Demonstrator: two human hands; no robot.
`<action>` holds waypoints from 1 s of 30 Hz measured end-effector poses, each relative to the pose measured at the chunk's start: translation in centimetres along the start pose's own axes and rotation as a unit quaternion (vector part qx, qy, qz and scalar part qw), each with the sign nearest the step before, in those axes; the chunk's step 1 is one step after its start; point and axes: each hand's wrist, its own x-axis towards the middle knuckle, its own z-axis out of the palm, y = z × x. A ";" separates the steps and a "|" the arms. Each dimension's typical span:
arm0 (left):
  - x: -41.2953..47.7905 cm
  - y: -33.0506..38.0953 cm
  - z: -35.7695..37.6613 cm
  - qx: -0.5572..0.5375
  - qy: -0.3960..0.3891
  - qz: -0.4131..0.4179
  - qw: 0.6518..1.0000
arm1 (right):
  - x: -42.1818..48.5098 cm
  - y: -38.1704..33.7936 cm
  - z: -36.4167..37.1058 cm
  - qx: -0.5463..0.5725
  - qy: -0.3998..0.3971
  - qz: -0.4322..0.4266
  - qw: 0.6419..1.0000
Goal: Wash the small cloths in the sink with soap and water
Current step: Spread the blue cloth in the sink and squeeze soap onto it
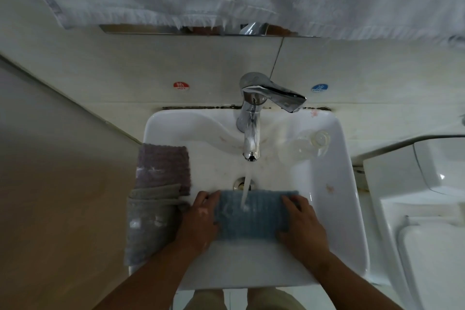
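Rinsing step, I judge: my left hand (198,219) and right hand (302,224) grasp the ends of the blue cloth (251,219), stretched in the sink (339,184) under the tap's stream (245,194). Next: rubbing it through, then wringing.

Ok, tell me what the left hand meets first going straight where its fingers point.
The left hand, gripping the blue cloth, points forward and slightly right over the sink floor. Likely first the water stream by the drain, then the faucet; depth is hard to judge.
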 end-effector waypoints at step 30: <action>-0.1 -1.4 0.4 -0.036 0.015 -0.008 0.999 | -2.0 -9.5 -14.0 0.208 0.237 -0.127 0.940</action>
